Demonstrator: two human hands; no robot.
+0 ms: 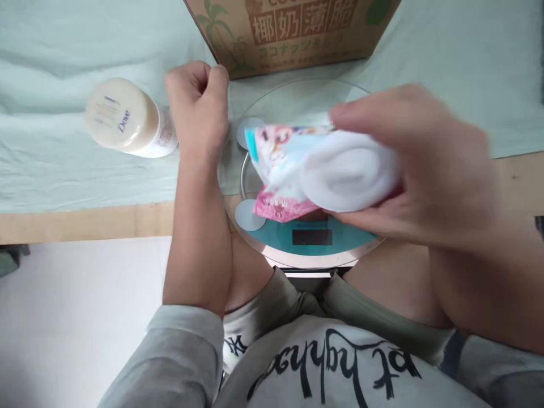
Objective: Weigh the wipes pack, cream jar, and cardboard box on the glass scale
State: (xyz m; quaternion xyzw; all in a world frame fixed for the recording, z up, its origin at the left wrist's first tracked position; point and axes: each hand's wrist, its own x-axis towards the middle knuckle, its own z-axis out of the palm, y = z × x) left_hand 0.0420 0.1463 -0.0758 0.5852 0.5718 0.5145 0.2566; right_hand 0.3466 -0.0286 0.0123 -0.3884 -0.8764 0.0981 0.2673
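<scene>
While the left fingers [187, 73] are clenched, the right fingers [374, 113] grasp a glossy, oval-lidded packet [284, 164].

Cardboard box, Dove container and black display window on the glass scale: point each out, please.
Brown printed cardboard box [293, 37]: head view, front panel.
White-and-cream Dove container [138, 122]: head view, rounded cream top.
Black rectangular display window [311, 237]: head view, middle of its dark face.

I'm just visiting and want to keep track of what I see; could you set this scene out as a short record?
Left hand: left hand closed; contents not visible
Right hand: right hand, blurred, gripping white-lidded packet
Below packet: round glass scale
Left side: Dove bottle
Far side: printed cardboard box
Covering: pale green cloth
</scene>
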